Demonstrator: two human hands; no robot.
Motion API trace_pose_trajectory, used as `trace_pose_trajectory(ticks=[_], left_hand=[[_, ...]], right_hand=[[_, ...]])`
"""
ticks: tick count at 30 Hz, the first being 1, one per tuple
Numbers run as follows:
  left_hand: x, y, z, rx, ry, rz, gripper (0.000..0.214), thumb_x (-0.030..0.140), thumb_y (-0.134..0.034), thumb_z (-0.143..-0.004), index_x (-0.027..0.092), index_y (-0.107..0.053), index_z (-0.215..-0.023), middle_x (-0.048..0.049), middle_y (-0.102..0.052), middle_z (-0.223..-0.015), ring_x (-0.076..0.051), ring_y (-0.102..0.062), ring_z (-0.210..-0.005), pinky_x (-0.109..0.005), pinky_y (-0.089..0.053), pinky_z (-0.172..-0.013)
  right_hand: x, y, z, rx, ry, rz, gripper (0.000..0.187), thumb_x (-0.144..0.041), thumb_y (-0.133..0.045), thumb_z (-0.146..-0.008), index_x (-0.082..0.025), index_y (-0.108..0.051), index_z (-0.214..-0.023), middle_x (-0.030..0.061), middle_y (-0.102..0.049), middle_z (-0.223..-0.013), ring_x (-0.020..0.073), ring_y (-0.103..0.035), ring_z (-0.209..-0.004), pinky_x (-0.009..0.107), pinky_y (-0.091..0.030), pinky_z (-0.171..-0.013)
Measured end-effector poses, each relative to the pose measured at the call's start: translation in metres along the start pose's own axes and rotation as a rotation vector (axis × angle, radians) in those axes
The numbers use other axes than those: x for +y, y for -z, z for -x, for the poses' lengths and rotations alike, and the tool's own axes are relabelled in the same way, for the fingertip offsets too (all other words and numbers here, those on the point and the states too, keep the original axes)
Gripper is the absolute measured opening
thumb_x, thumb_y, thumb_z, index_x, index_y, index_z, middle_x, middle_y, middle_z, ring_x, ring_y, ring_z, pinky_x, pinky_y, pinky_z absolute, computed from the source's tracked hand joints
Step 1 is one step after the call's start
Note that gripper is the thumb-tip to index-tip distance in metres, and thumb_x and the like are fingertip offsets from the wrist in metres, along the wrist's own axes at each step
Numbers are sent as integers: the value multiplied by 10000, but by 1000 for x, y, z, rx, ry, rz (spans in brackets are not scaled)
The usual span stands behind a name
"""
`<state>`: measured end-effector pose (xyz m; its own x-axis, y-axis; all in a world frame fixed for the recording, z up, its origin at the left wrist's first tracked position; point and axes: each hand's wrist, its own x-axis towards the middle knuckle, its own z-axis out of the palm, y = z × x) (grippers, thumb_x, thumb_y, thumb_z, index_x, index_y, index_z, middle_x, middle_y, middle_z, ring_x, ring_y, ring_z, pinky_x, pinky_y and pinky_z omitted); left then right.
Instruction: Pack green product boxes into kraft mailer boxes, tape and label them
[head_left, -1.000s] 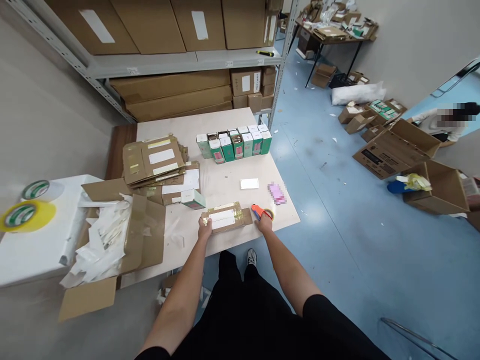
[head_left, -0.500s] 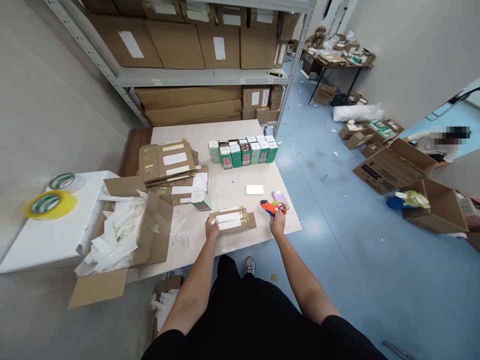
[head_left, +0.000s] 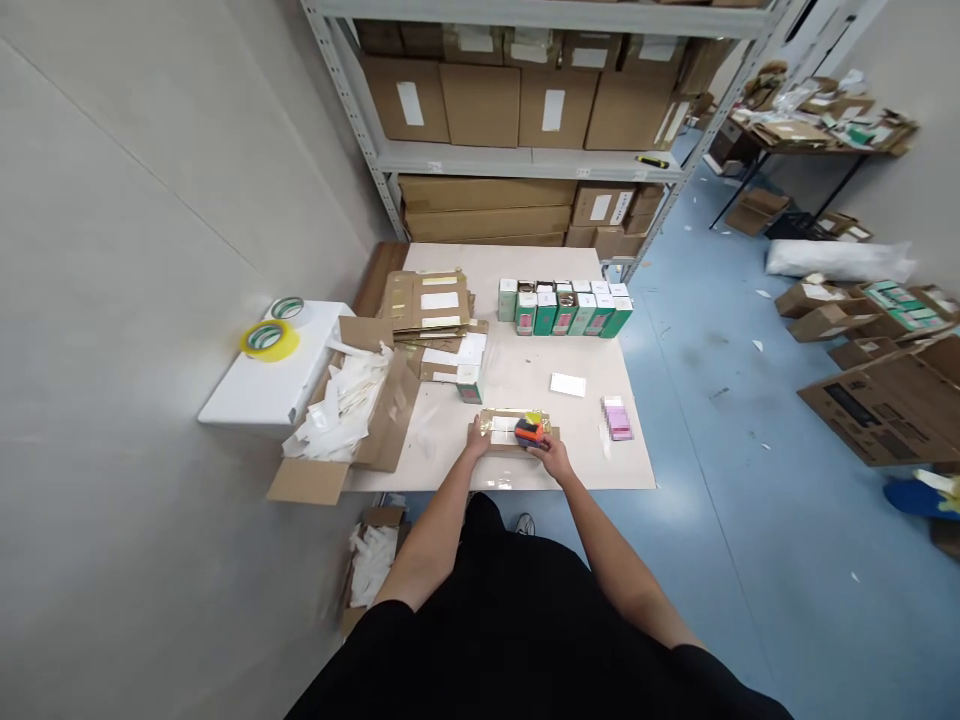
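A small flat cardboard box point(head_left: 498, 424) lies near the table's front edge, with white strips and shiny tape on top. My left hand point(head_left: 477, 440) grips its left end. My right hand point(head_left: 553, 458) is closed round an orange and dark tape dispenser point(head_left: 529, 432) loaded with yellow tape, held over the box's right part. The dispenser hides that part of the box, so I cannot tell if they touch. A green and white carton point(head_left: 470, 383) stands just behind the box. Farther right lie a white pad point(head_left: 568, 385) and a stack of pinkish-purple cards point(head_left: 617, 419).
Several green and white cartons point(head_left: 564, 314) stand in rows at the back of the table point(head_left: 517, 375). Flattened cardboard point(head_left: 427, 300) is piled at left. An open carton point(head_left: 386, 425) of white paper sits beside tape rolls point(head_left: 270, 340). Shelving point(head_left: 480, 160) rises behind.
My right hand has brought the tape dispenser leftward from beside the purple cards to over the box. My left hand stays at the box's left end. The view has turned left.
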<state>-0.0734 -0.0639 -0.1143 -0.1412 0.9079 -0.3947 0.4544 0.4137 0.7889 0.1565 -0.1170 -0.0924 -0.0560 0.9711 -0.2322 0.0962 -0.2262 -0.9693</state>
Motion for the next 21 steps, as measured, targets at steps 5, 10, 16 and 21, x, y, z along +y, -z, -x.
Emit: trace_pose_trajectory(ticks=[5, 10, 16, 21], left_hand=[[20, 22, 23, 65, -145, 52, 809, 143, -594, -809, 222, -364, -1581, -139, -561, -1528, -260, -516, -1436, -378, -448, -1137], [56, 41, 41, -324, -371, 157, 856, 51, -535, -714, 241, -406, -1538, -117, -693, -1323, -223, -594, -1337, -387, -468, -1104], [83, 59, 56, -544, -414, 183, 731, 69, -549, -700, 226, -585, -1413, -85, -748, -1113, -229, -695, -1143, -398, -506, -1056], [93, 64, 62, -607, -416, 177, 492, 90, -532, -721, 175, -763, -1147, -103, -764, -1167, -248, -706, -1130, -414, -520, -1052]], right_hand=[[10, 3, -1, -23, 2, -33, 331, -426, -846, -706, -236, -750, -960, 107, -792, -1122, 341, -732, -1114, 498, -579, -990], [4, 6, -6, -44, 5, -34, 438, -497, -857, -696, -225, -755, -1023, 92, -796, -1121, 329, -730, -1120, 509, -576, -1010], [4, 7, -8, -51, 20, -72, 491, -518, -863, -658, -217, -759, -1030, 88, -802, -1104, 321, -735, -1107, 512, -569, -1015], [5, 7, -11, -68, 21, -104, 514, -529, -870, -634, -212, -764, -1024, 85, -802, -1103, 320, -740, -1088, 512, -556, -1031]])
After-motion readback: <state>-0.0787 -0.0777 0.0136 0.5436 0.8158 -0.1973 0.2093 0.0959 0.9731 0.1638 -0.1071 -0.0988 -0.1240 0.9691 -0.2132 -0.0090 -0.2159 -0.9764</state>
